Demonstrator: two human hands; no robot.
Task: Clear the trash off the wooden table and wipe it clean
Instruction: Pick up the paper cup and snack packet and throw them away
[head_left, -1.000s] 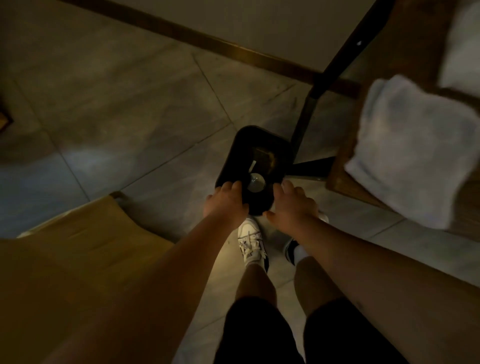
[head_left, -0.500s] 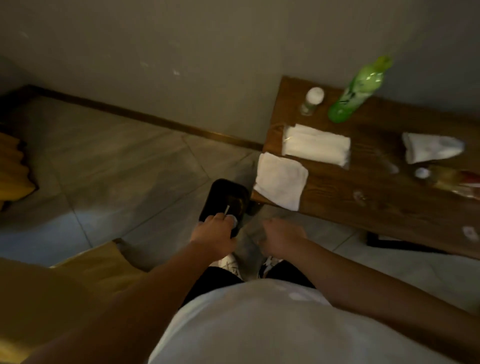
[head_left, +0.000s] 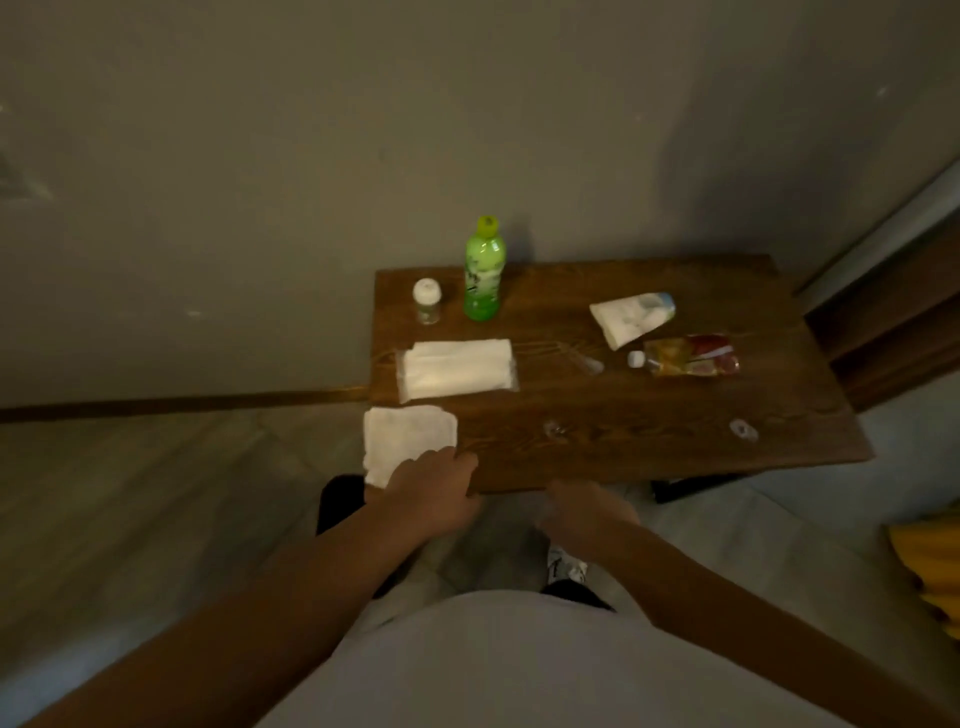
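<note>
Two hands at table (head_left: 623, 457) near edge — left hand (head_left: 434, 493) fingers touching folded cloth (head_left: 408, 439) at 9 o'clock, likely readying wipe; right hand (head_left: 584, 512) loosely curled, empty.

left hand (head_left: 434, 493): forward, fingers loosely curled, holding nothing | right hand (head_left: 584, 512): lower, loosely curled, holding nothing

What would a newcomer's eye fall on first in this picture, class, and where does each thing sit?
The bright green bottle stands upright at the back of the wooden table, near the wall. A white towel hangs over the table's near left corner, with the left hand at its edge. A colourful pouch lies flat at the right.
</note>
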